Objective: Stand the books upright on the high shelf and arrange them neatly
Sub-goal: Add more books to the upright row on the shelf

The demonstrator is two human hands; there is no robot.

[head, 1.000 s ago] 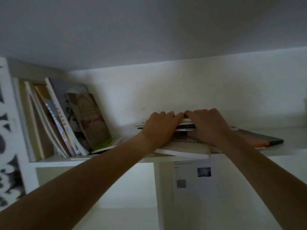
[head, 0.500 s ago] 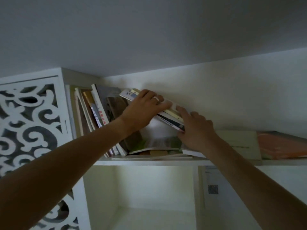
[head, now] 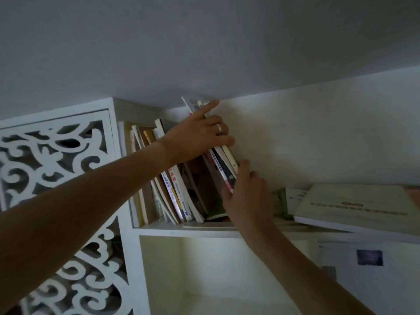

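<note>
Holding: left hand (head: pixel 195 137) is grasping a small stack (head: pixel 223 160) near its top, fingers wrapping the right edge, index finger pointing up.
Bracing: right hand (head: pixel 246 196) is pinching the stack's lower edge, fingers curled on it.
Stack: is tilting, top to the left, leaning on the row (head: pixel 175 196).
Row: is standing slanted at the shelf's (head: pixel 204 230) left end.
Flat book (head: pixel 363 205): is lying right of the hands.
Panel (head: pixel 52 160): is flanking the shelf, left.
</note>
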